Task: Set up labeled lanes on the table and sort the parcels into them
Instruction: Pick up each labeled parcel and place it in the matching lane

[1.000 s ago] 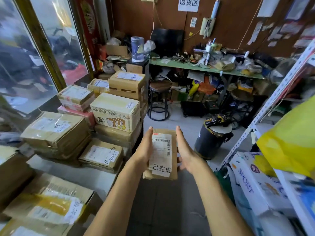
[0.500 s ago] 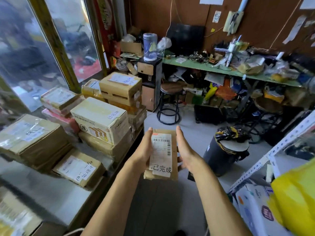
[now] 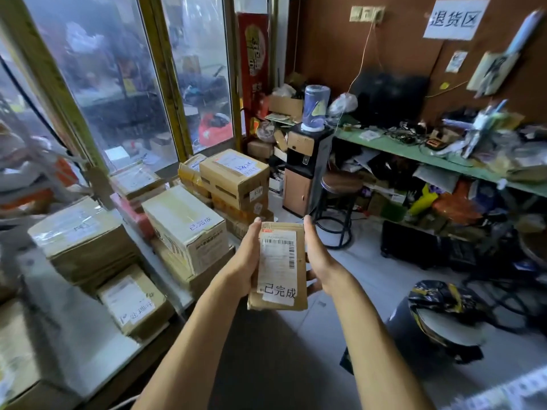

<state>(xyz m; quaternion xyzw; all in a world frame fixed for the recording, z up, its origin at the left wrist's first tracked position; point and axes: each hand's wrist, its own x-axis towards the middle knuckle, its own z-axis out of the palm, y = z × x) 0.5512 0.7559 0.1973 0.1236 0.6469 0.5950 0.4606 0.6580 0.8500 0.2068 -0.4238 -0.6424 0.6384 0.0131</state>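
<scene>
Brown paper parcel (image 3: pixel 278 266), flat and slim, sits up in the air between 2 hands over the floor, just off the table's right edge. Left hand (image 3: pixel 244 266) clasps its left long edge, thumb up along the side, fingers tucked behind. Right hand (image 3: pixel 318 258) takes the right edge the same way, thumb straight up, fingertips curling in under the back. Both are gripping that parcel. Face up is a white shipping label (image 3: pixel 278 255) with barcodes, and below it a white sticker (image 3: pixel 279 291) handwritten 已完成.

Out to the left, the table (image 3: pixel 74 321) carries the rest. Nearest the parcel stands a tall white carton (image 3: pixel 185 229), also marked 已完成 on top. Behind it, a stack of brown boxes, the top box (image 3: pixel 235 174) wearing a scribbled label. Closer in, a small flat box (image 3: pixel 134 301) lies on the tabletop with handwriting on its label that is blurred, and beside it a wide taped box (image 3: pixel 80 232) sits on a low pile.

Beyond, a water dispenser (image 3: pixel 307 164) stands by a round stool (image 3: pixel 340 199). A green shelf (image 3: pixel 414 150) runs along the brown wall, heaped with clutter. High on that wall, a paper sign (image 3: pixel 454 19) reads 退货区. Lower right, a dark bin (image 3: pixel 438 321) with a black liner.
</scene>
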